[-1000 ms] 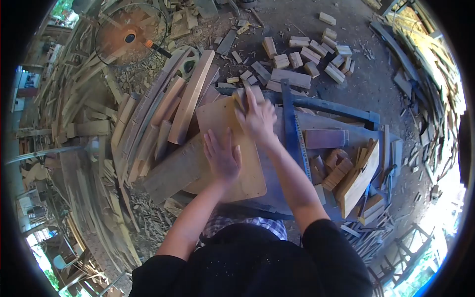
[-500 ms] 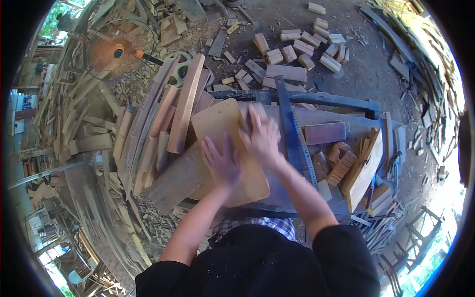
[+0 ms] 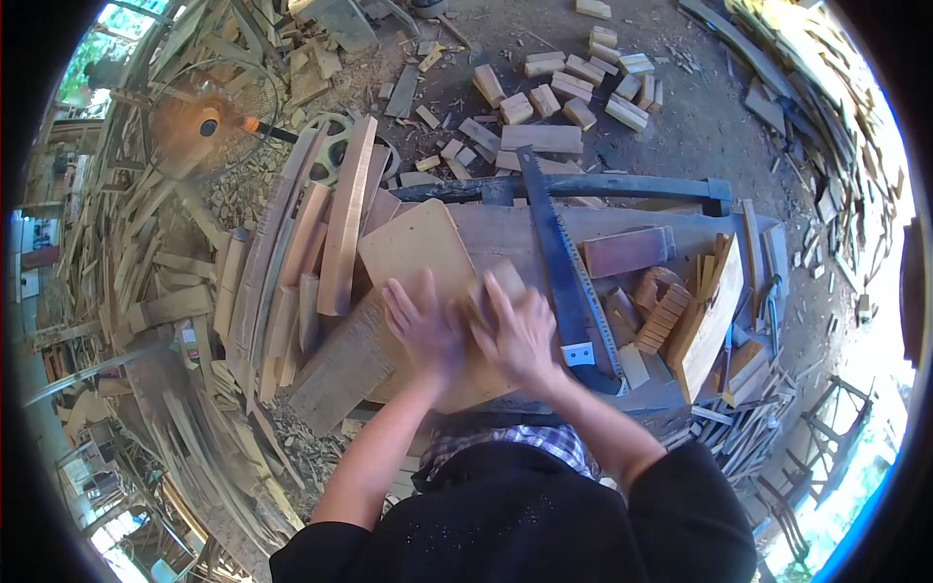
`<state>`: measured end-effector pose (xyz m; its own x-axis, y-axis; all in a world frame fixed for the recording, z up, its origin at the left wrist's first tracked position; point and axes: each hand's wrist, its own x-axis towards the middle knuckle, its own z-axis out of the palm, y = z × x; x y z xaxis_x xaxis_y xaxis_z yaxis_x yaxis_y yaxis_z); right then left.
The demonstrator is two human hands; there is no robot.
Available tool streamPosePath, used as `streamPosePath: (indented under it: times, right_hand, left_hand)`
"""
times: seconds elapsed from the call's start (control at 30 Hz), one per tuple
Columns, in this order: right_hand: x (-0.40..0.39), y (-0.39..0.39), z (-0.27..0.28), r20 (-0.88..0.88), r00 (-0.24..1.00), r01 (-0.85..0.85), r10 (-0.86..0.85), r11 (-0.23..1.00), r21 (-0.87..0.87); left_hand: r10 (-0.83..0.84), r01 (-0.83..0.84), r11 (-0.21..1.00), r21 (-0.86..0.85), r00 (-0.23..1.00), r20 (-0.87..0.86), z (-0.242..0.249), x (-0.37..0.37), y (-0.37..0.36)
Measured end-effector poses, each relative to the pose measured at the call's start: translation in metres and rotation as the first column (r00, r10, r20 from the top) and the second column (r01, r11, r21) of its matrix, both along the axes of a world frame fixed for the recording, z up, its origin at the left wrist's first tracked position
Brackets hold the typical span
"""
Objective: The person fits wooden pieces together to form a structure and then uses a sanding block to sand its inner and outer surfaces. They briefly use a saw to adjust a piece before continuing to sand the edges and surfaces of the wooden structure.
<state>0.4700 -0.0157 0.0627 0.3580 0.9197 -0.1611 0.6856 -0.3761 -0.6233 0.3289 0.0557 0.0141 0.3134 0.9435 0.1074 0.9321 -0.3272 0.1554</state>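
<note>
Far left, an orange fan (image 3: 202,124) sits among heaps of offcuts, and long curved timber pieces (image 3: 335,228) lean against the near edge of the worktop (image 3: 680,389). Next comes the rounded plywood board (image 3: 413,248), lying flat with its far end pointing away from the person. The left hand (image 3: 423,325) presses down on it, palm flat and fingers spread, pinning rather than gripping. It has barely shifted over the last second, so the board is being steadied in place.

The change is on the right hand (image 3: 520,335): a second ago it was out at the far end of the board, and now it has come back toward the body until it sits just beside the left hand. Its grip is curled over a small wooden block (image 3: 498,282) held against the board's surface, fingers wrapped on top. That long pull back suggests a rubbing stroke along the board, the near end of one pass.

Right of the hands lies a dark blue saw (image 3: 559,257), then a stack of short wood pieces (image 3: 671,311) and, beyond the worktop, scattered blocks (image 3: 573,83) on the ground.
</note>
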Motion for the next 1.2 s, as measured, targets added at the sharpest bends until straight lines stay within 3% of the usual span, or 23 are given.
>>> streamPosePath:
  times: [0.1,0.17,0.27,0.37,0.4,0.43,0.53,0.57,0.7,0.77,0.83,0.9,0.93,0.97,1.0,1.03,1.13,1.2]
  right_hand:
    - [0.014,0.133,-0.006,-0.005,1.000,0.017,-0.017,0.999,0.047]
    - [0.014,0.164,-0.010,0.013,0.999,0.039,-0.040,0.996,0.078]
    - [0.013,0.133,-0.015,-0.011,0.999,0.050,-0.049,0.988,0.146]
    - [-0.003,-0.014,-0.005,0.111,0.992,-0.080,0.068,0.991,0.109]
    - [-0.004,-0.054,0.012,-0.014,0.994,-0.110,0.112,0.990,0.090]
    - [-0.008,-0.078,0.022,0.028,0.992,-0.125,0.125,0.992,0.033]
    - [-0.010,-0.053,0.008,0.011,1.000,-0.027,0.027,1.000,0.012]
    - [-0.006,-0.019,0.006,0.073,0.997,-0.016,0.013,0.999,0.043]
    - [0.013,0.139,-0.014,0.011,0.999,0.041,-0.042,0.991,0.127]
    - [0.016,0.155,-0.012,-0.039,0.997,0.069,-0.065,0.990,0.119]
    - [0.015,0.131,-0.017,-0.089,0.993,0.091,-0.081,0.988,0.125]
    - [0.008,0.040,-0.011,-0.039,0.999,-0.026,0.031,0.993,0.117]
    - [0.000,-0.009,-0.011,0.081,0.996,-0.058,0.047,0.989,0.139]
    - [0.001,-0.049,0.009,-0.062,0.993,-0.102,0.105,0.993,0.056]
    - [-0.006,-0.079,0.010,-0.053,0.995,-0.077,0.081,0.994,0.080]
    - [-0.004,-0.088,0.019,-0.088,0.992,-0.097,0.094,0.995,-0.030]
    - [-0.001,-0.034,0.007,-0.023,0.999,-0.040,0.041,0.999,0.023]
    - [0.012,0.045,-0.014,-0.048,0.999,0.012,-0.004,0.986,0.163]
  left_hand:
    - [-0.019,0.019,1.000,0.012,1.000,0.014,0.002,-0.001,-0.001]
    - [-0.031,0.030,0.999,0.023,0.998,0.057,0.003,-0.001,-0.002]
    - [-0.029,0.030,0.999,0.037,0.999,-0.025,-0.001,-0.002,-0.001]
    - [0.008,-0.008,0.999,0.037,1.000,0.008,-0.001,0.001,-0.002]
    - [0.019,-0.020,1.000,0.025,1.000,0.015,0.001,0.004,-0.002]
    - [0.014,-0.014,1.000,0.016,1.000,0.027,0.005,0.003,-0.003]
    - [0.014,-0.014,1.000,0.014,1.000,0.021,0.002,0.001,-0.002]
    - [0.008,-0.008,1.000,0.017,1.000,0.027,-0.001,0.001,-0.002]
    - [-0.011,0.011,1.000,0.025,1.000,0.027,0.000,0.000,-0.001]
    - [-0.019,0.017,0.999,0.031,0.998,0.058,-0.004,-0.003,-0.002]
    - [0.000,0.000,0.999,0.032,1.000,-0.002,-0.008,-0.004,-0.001]
    - [-0.004,0.004,0.999,0.043,1.000,0.005,-0.005,-0.001,-0.002]
    - [0.008,-0.008,0.999,0.049,1.000,-0.013,-0.005,-0.001,-0.002]
    - [0.029,-0.028,0.998,0.063,0.999,-0.013,-0.015,-0.003,-0.001]
    - [0.035,-0.035,0.998,0.048,0.999,-0.015,-0.012,-0.002,-0.003]
    - [0.025,-0.026,0.999,0.039,1.000,0.005,-0.006,0.000,-0.002]
    - [0.018,-0.019,0.999,0.040,1.000,0.017,-0.008,-0.001,-0.003]
    - [0.021,-0.022,0.997,0.068,1.000,0.008,-0.006,-0.001,-0.002]
